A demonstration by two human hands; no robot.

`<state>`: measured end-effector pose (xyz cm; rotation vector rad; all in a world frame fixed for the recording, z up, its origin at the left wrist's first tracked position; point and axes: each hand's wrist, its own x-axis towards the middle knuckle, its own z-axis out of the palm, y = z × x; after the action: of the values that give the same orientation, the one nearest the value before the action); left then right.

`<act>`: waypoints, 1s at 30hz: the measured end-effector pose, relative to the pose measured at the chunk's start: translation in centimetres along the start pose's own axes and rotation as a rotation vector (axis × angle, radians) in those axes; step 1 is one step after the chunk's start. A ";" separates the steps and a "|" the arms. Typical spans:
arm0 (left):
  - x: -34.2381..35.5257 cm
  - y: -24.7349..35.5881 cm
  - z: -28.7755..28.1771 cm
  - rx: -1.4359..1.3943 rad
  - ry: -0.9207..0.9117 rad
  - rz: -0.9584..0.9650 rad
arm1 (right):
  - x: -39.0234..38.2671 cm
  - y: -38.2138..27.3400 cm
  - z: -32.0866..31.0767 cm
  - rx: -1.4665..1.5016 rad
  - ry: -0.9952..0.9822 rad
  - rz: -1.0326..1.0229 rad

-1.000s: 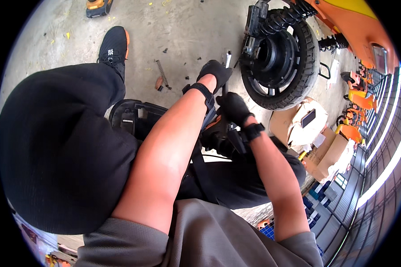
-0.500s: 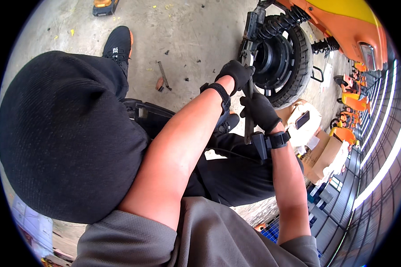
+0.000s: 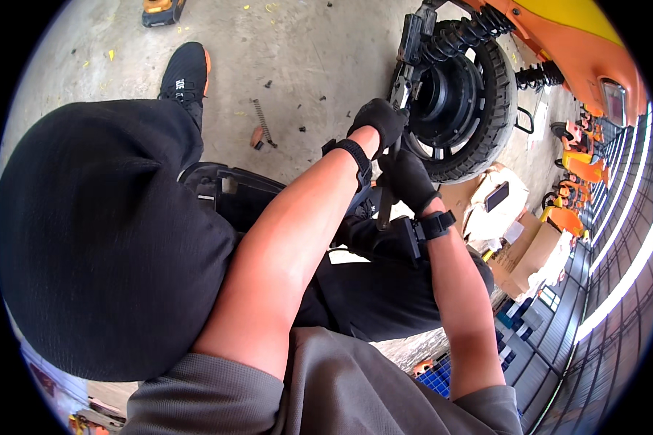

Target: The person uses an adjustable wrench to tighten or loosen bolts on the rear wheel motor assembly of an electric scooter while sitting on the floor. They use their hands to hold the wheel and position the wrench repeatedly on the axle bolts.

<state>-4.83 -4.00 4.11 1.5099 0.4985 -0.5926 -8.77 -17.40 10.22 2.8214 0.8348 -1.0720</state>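
Both my hands wear black gloves and are closed on a long grey metal wrench (image 3: pixel 385 210). My left hand (image 3: pixel 379 125) grips it near the upper end, beside the wheel's axle. Lower on the handle is my right hand (image 3: pixel 409 178), with the plain end sticking out below. The wrench's head is partly hidden at the axle end, so its fit there is unclear. The black wheel (image 3: pixel 502 109) has a chunky tyre and belongs to an orange and yellow scooter (image 3: pixel 569 51). A coil-spring shock absorber (image 3: pixel 468 38) rises beside the wheel.
A loose spring (image 3: pixel 261 116), an orange-brown piece (image 3: pixel 257 136) and several small bolts lie on the concrete floor. A yellow and black battery tool (image 3: pixel 163 11) sits at far left. Right of me are a cardboard box (image 3: pixel 526 254) and a phone (image 3: pixel 496 196). More orange scooters (image 3: pixel 586 167) stand beyond.
The wrench's lower end has swung to the left, and my right hand has moved left with it. My left hand stays near the axle, still gripping.
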 end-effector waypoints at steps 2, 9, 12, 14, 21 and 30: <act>-0.9 0.3 -1.3 -0.008 -0.040 -0.073 | 0.3 -0.6 1.1 0.202 0.044 0.099; -0.3 -1.5 -0.3 0.166 0.061 -0.004 | 5.3 4.8 11.1 0.071 0.064 -0.004; -0.2 -2.4 0.2 0.174 0.077 -0.026 | 9.0 8.2 16.0 0.501 0.051 0.222; 0.1 -3.3 0.4 0.199 0.096 -0.039 | 11.3 9.5 18.4 0.626 0.083 0.317; 0.6 -3.9 -0.9 0.180 0.111 -0.024 | 10.3 4.6 14.5 0.184 -0.010 0.205; 0.5 -4.5 -4.8 0.119 -0.111 -0.208 | 4.0 -2.8 6.8 -0.071 -0.166 -0.180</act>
<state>-7.05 0.86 0.22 1.5378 0.5462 -0.8764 -11.76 -14.39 3.01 2.5965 1.1022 -1.2498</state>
